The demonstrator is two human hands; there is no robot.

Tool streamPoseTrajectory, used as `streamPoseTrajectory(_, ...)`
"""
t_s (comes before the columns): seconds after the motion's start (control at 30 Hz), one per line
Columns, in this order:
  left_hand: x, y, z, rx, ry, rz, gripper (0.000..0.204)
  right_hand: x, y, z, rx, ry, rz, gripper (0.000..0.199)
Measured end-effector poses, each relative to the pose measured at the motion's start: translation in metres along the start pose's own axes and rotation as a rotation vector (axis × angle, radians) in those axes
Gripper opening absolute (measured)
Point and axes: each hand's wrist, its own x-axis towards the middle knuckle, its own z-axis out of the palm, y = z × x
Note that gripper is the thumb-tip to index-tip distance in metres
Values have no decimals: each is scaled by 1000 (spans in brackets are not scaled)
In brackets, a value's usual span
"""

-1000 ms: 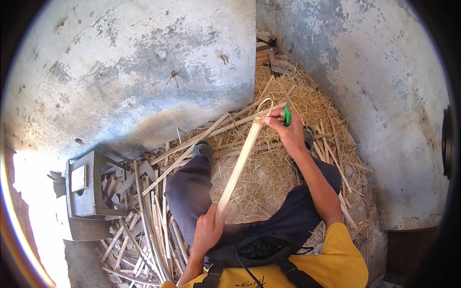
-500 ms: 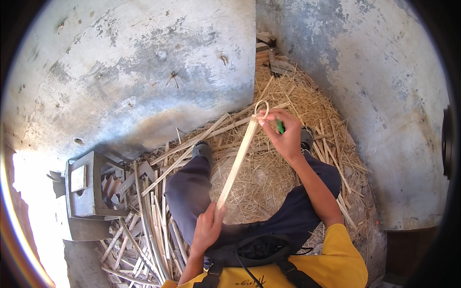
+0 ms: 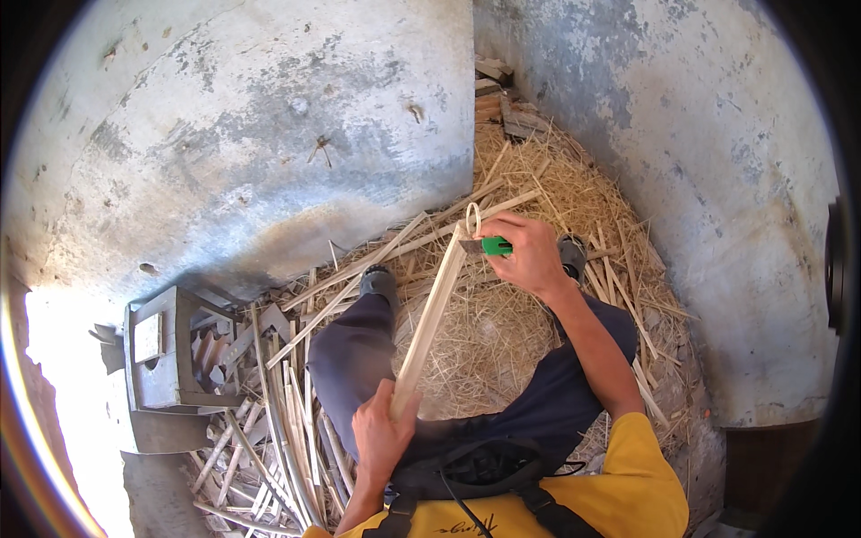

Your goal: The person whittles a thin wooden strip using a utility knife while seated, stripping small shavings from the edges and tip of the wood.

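My left hand (image 3: 384,429) is closed round the lower end of a long pale bamboo strip (image 3: 429,327), which slants up and away to the right. At the far end of the strip a thin curled shaving (image 3: 473,218) stands up in a loop. In my right hand (image 3: 531,255) is a green-handled utility knife (image 3: 496,246), gripped between thumb and fingers. Its dark blade lies against the edge of the strip just below the curl. Whether the blade is cutting in cannot be made out.
Straw-like shavings (image 3: 489,332) cover the floor between my legs. Loose bamboo strips (image 3: 287,421) lie in a heap at the left, beside a grey box-like frame (image 3: 170,350). Worn plastered walls (image 3: 341,117) meet in a corner ahead, with another wall (image 3: 700,179) close on the right.
My right hand has turned, so the knife's green handle and blade now show against the strip's edge. The curl has narrowed and shifted slightly left, and the strip has tilted a little.
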Motion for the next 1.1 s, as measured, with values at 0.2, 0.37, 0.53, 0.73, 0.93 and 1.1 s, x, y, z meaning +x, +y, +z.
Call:
streamPoseTrajectory(0.2,-2,-4,1,-75,8,23,32,-3,13,-4,243,-30,409,12)
streamPoseTrajectory(0.37,2,-2,-8,-147,-73,23,35,-4,15,-3,947,120,694,16)
streamPoseTrajectory(0.53,7,3,-11,-145,-66,60,37,-7,13,-2,1071,102,854,17)
streamPoseTrajectory(0.73,9,-2,-5,-145,-40,45,39,-6,-5,12,954,135,820,23)
streamPoseTrajectory(0.93,10,-4,-2,-138,-32,57,38,-12,11,21,765,212,670,26)
streamPoseTrajectory(1.1,15,-13,-5,-121,12,19,36,-12,-3,9,303,343,385,41)
